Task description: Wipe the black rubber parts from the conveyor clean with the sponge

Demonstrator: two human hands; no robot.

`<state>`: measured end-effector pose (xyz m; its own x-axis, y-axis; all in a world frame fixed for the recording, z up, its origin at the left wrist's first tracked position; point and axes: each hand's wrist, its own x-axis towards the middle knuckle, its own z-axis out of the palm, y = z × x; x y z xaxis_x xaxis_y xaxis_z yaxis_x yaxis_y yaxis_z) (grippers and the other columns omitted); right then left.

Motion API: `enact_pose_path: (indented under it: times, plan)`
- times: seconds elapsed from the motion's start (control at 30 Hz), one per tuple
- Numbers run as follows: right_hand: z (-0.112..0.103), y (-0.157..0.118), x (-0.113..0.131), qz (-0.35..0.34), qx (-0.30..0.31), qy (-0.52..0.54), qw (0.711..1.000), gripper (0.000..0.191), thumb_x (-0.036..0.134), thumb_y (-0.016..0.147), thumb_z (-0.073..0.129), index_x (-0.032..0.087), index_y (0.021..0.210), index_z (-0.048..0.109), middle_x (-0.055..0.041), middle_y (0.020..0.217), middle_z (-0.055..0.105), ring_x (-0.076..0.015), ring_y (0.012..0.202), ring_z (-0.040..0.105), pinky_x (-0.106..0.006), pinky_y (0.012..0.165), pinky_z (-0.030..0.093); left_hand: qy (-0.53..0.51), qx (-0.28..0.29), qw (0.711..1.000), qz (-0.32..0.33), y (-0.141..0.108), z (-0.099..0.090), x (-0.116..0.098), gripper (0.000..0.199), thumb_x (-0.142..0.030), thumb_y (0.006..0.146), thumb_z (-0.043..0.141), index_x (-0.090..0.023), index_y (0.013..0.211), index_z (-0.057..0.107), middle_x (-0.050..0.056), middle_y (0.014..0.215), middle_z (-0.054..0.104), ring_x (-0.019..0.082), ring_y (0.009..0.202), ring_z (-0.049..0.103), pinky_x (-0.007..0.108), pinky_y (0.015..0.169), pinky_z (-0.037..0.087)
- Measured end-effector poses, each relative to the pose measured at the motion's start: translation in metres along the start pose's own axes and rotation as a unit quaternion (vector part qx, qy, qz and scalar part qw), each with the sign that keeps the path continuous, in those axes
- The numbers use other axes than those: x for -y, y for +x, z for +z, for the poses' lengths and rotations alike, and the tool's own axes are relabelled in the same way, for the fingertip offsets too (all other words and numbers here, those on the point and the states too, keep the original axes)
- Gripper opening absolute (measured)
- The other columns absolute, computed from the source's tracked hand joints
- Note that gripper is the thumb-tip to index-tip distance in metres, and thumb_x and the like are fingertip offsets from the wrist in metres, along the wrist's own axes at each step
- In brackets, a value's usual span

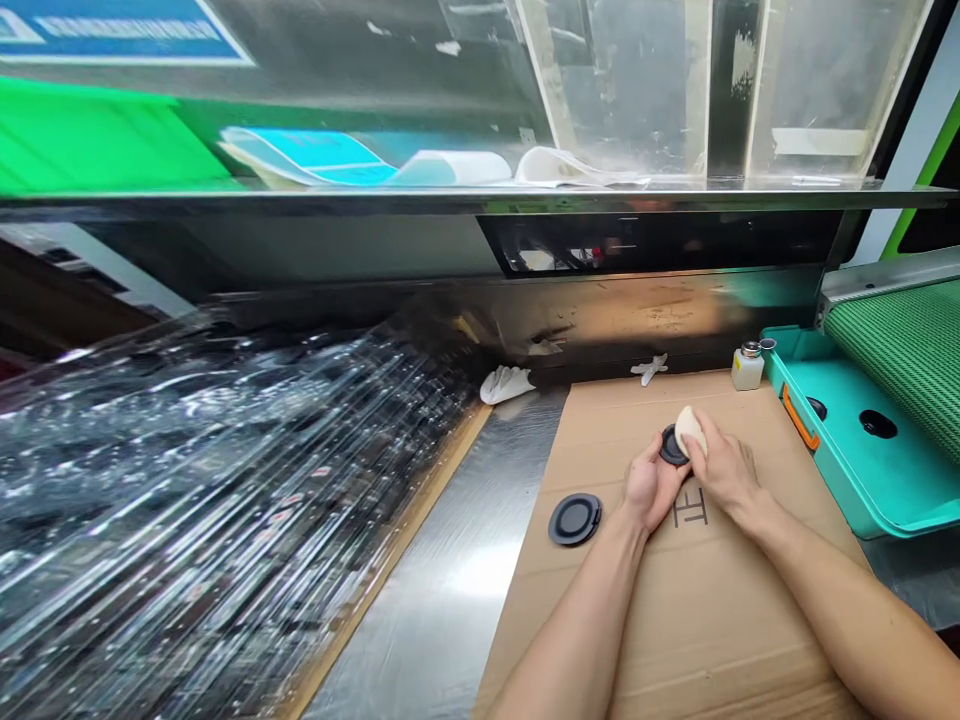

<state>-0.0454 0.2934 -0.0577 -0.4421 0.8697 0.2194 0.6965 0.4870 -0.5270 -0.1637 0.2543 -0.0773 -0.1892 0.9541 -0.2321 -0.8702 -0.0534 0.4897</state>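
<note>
My left hand (649,485) cups a round black rubber disc (673,445) at the middle of a flattened cardboard sheet (675,620). My right hand (724,468) pinches a white cloth or pad (690,430) and presses it against the disc's top. The cloth hides part of the disc. A second black disc (574,519), with a raised rim and a darker centre, lies on the cardboard to the left of my hands, apart from them. Black printed characters (690,507) mark the cardboard just below my hands.
A white pump-top dispenser bottle (748,368) stands at the far edge of the cardboard. White gloves (506,384) lie along the back wall. A teal tray (847,450) and green belt (900,350) are on the right; a stack of clear sheets (187,500) fills the left.
</note>
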Motion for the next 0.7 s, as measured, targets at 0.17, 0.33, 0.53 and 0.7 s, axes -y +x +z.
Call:
enact_pose_path:
  times: [0.17,0.33,0.53,0.7]
  plan:
    - [-0.007,0.013,-0.024,0.001,-0.039,0.052,0.998,0.045,0.043,0.099,0.045,0.027,0.141,0.048,-0.0062,0.118,0.072,-0.0243,0.105,0.068,-0.030,0.086,0.049,0.005,-0.038,0.999,-0.003,-0.003,-0.001,-0.005,0.028,-0.025,0.101,0.041,-0.012,0.107,0.065,0.014,0.108,0.071,0.023,0.100,0.069,0.041,0.088,0.059]
    - [-0.008,0.021,-0.045,0.033,-0.067,0.047,0.996,0.045,0.044,0.098,0.045,0.027,0.139,0.049,-0.0066,0.118,0.072,-0.0251,0.108,0.067,-0.032,0.089,0.049,0.044,-0.009,0.999,0.015,-0.005,-0.002,-0.009,0.031,-0.030,0.101,0.043,-0.012,0.118,0.061,0.019,0.118,0.069,0.026,0.100,0.071,0.039,0.081,0.059]
    - [-0.015,0.029,-0.060,0.101,-0.009,-0.070,0.992,0.043,0.044,0.099,0.043,0.025,0.136,0.052,-0.0099,0.113,0.072,-0.0274,0.101,0.066,-0.034,0.083,0.046,0.090,0.008,0.994,0.067,-0.011,-0.002,-0.006,0.032,-0.025,0.093,0.057,-0.013,0.122,0.060,0.019,0.124,0.067,0.027,0.101,0.071,0.038,0.083,0.057]
    - [-0.015,0.025,-0.052,0.049,-0.020,-0.159,0.986,0.034,0.032,0.098,0.043,0.020,0.124,0.061,-0.0119,0.119,0.066,-0.0270,0.110,0.058,-0.034,0.089,0.041,0.079,0.019,0.994,0.066,-0.014,0.000,-0.006,0.036,-0.022,0.091,0.054,-0.013,0.125,0.060,0.019,0.129,0.065,0.028,0.105,0.070,0.039,0.087,0.055]
